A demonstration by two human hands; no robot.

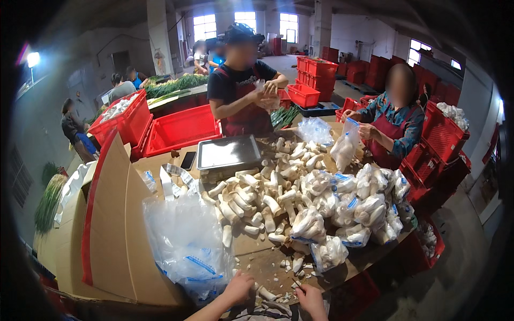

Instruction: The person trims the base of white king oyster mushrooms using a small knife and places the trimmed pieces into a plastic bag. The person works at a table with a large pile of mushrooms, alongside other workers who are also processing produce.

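Note:
My left hand (239,287) is at the table's near edge, beside a stack of clear plastic bags (188,240) with blue printing. Its fingers point away from me, and whether they hold anything is not visible. A king oyster mushroom (266,293) lies between my hands. My right hand (311,299) grips a thin dark tool (297,284), probably a small knife, with its tip over white mushroom trimmings (286,264). Beyond my hands spreads a heap of loose king oyster mushrooms (245,196). To its right are piled filled bags of mushrooms (357,212).
A scale with a metal plate (229,152) and a phone (188,160) stand at the back left. Cardboard (116,224) rises at my left. Across the table, one person (249,88) handles a bag; another (395,124) holds a filled bag. Red crates (182,128) surround the table.

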